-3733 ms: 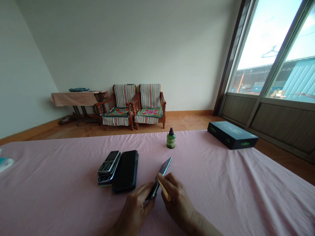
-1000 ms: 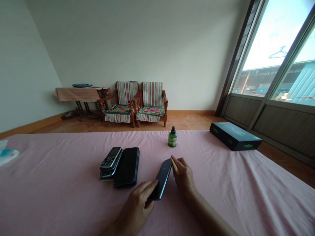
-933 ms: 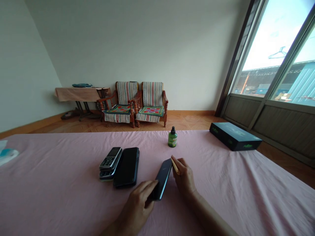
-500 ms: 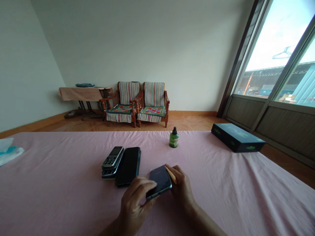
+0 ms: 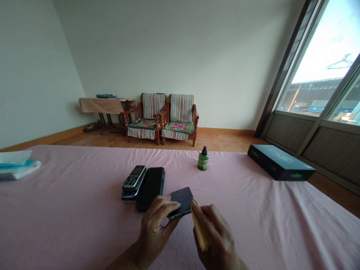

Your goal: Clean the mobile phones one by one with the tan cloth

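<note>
Our left hand: clamps phone by its left side, fingers above, thumb below | our right hand: just right of phone, fingers curled gripping | our left wrist: nearer us than phone

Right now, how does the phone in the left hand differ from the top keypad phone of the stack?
The held phone shows a dark face without visible keys; the top keypad phone shows keys below a small screen. The held phone is in the left hand; the top keypad phone lies on another phone. Both are roughly rectangular.
</note>
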